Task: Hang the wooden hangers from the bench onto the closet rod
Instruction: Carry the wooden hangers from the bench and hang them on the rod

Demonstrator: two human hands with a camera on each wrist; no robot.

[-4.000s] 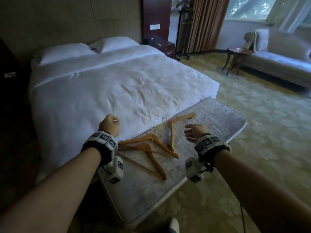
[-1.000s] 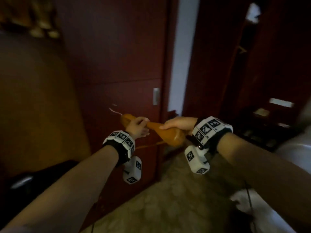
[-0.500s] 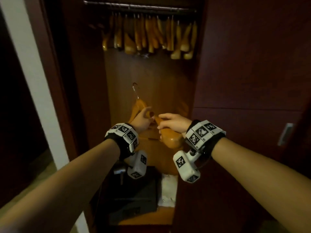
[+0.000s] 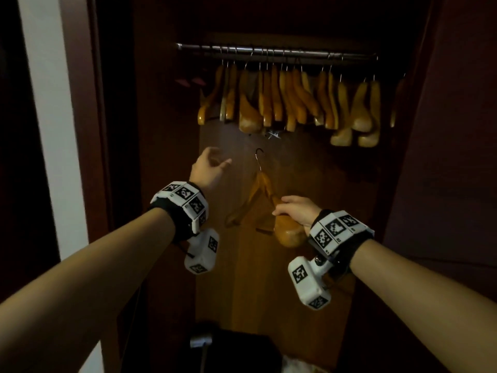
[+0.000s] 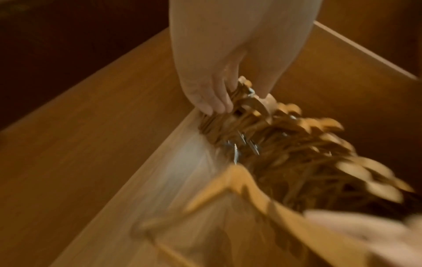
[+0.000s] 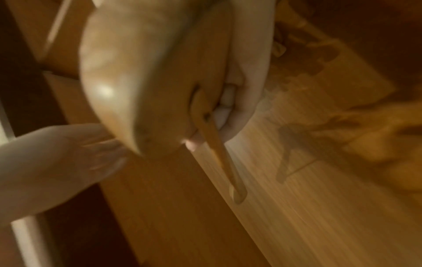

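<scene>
My right hand (image 4: 293,212) grips a wooden hanger (image 4: 259,189) by its right arm, and the metal hook (image 4: 259,154) points up, well below the closet rod (image 4: 269,51). In the right wrist view my fingers (image 6: 237,101) curl round the hanger's broad shoulder end (image 6: 128,81). My left hand (image 4: 211,165) is raised left of the hook, with its fingers spread and nothing in them. In the left wrist view, the left hand (image 5: 239,97) is out in front of the hung hangers (image 5: 308,150). The held hanger (image 5: 237,180) shows blurred below.
Several wooden hangers (image 4: 290,100) crowd the rod, leaving a gap at its left end. Dark red closet walls stand on both sides. A white door frame (image 4: 45,130) stands at the left. A black object (image 4: 228,351) sits on the closet floor.
My left hand has let go of the hanger and risen up and to the left. The right hand keeps its grip. The closet rod and hung hangers are closer in view.
</scene>
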